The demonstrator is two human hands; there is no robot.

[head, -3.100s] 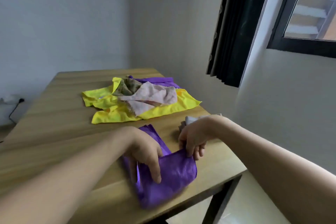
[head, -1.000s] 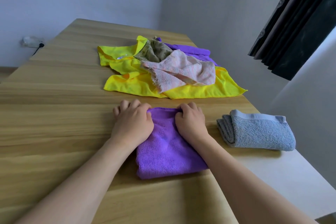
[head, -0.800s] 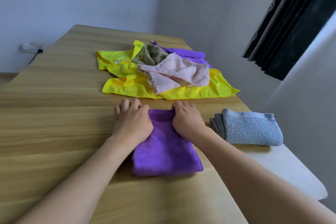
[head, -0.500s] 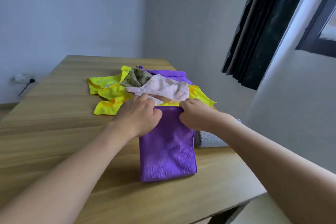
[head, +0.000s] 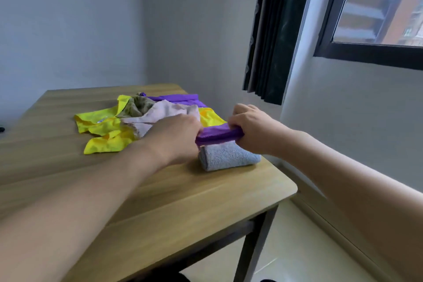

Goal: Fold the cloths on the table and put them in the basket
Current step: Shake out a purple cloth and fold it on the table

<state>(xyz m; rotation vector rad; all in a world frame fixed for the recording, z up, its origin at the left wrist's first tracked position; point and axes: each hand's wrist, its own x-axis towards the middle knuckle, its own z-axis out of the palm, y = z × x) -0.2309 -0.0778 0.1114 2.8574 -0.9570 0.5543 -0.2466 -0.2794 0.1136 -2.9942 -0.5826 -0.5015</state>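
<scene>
On the near right corner of the wooden bench [head: 160, 201], two bare forearms reach in. Just beyond them lies one grey towel [head: 226, 158], folded into a thick pad, its long side running left to right beside the bench's right edge. Right on top of it sits the folded purple cloth [head: 217, 136], a compact, fuzzy bundle, long axis also left to right, held at both ends. The left hand [head: 176, 137] grips its left end, fingers curled around it; the right hand [head: 254, 130] clamps the right end, fingers wrapped over the top. Farther back, a loose heap: one yellow cloth [head: 103, 126] spread flat and wrinkled, one pale pink cloth [head: 160, 114] crumpled over it, one olive patterned cloth [head: 137, 105] bunched behind, and a second purple cloth [head: 178, 98] at the far side.
</scene>
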